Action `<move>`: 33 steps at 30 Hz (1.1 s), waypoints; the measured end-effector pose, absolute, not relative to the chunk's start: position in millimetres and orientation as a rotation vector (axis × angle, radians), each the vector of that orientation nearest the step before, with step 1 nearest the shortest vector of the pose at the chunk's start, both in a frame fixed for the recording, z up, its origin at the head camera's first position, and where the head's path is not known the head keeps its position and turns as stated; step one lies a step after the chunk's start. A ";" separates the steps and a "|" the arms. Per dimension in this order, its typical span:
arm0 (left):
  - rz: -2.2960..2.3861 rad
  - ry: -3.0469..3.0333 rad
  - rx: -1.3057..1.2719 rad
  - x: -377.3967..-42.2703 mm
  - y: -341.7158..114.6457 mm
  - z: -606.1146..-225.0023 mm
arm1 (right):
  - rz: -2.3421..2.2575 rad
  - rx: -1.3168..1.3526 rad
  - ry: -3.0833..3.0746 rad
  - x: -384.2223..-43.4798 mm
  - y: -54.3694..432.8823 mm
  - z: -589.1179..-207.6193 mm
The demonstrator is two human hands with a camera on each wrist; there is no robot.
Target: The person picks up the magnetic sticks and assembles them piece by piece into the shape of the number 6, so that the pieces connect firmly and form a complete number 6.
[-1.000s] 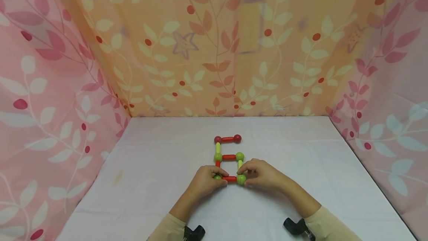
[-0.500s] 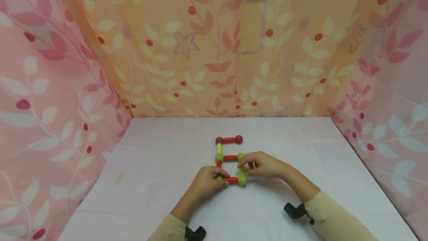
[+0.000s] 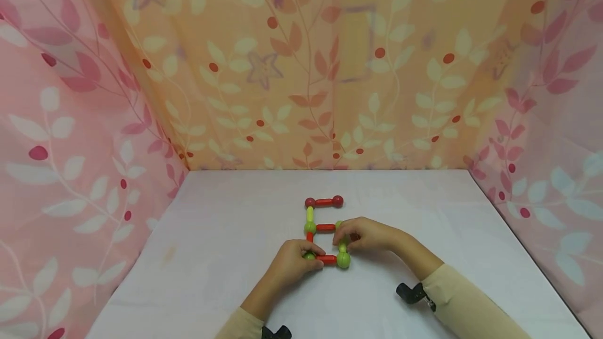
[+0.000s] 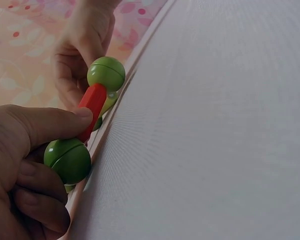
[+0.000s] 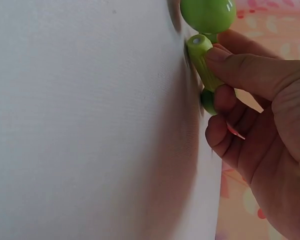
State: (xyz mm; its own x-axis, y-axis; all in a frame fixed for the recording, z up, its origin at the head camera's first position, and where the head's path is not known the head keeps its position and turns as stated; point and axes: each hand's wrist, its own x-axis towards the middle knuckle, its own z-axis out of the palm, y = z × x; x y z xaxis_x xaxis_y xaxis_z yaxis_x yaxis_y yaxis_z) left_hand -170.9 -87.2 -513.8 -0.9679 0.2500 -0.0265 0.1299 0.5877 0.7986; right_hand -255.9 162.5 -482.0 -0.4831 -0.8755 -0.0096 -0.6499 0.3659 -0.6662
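Observation:
On the white table lies a figure of magnetic building sticks and balls. My left hand (image 3: pixel 290 262) holds its near left corner, the thumb on the near red stick (image 4: pixel 92 107) and curled fingers beside a green ball (image 4: pixel 67 161). My right hand (image 3: pixel 368 234) pinches the yellow-green stick (image 5: pixel 202 57) on the right side. A pale dot shows on that stick's end, which sits slightly off the near right green ball (image 3: pixel 343 260). The far right green ball (image 3: pixel 338 224) is partly hidden by my right fingers.
Beyond the hands, a yellow-green stick (image 3: pixel 310 214) leads to a dark red ball (image 3: pixel 309 202). A red stick (image 3: pixel 324 203) joins it to another dark red ball (image 3: pixel 337 201). Patterned cloth walls (image 3: pixel 301 93) stand around the white tabletop (image 3: pixel 226 213).
My right hand has shifted from the near right green ball up to the yellow-green stick, and its fingers close on that stick. My left hand keeps its hold on the near left corner.

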 end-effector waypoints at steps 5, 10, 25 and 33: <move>1.329 2.678 0.314 -168.9 -86.7 -514.9 | -0.849 -1.362 2.241 -256.0 160.4 -483.6; 1.327 2.687 0.321 -169.6 -86.5 -514.6 | -0.824 -1.376 2.206 -259.8 158.7 -483.6; 1.338 2.683 0.333 -170.8 -87.1 -514.5 | -0.718 -1.451 2.210 -270.3 154.1 -482.4; 1.332 2.690 0.332 -170.3 -86.6 -514.4 | -0.777 -1.431 2.154 -274.0 153.6 -484.1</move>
State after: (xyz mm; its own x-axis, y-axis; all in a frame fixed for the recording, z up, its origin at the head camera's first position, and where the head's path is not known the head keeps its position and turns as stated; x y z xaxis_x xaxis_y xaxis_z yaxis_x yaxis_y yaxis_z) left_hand -170.3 -86.6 -514.4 -0.9686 0.2484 -0.0116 0.1413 0.5883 0.7962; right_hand -274.0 153.6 -484.1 -0.3694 -0.9279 -0.0504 -0.6822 0.3076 -0.6633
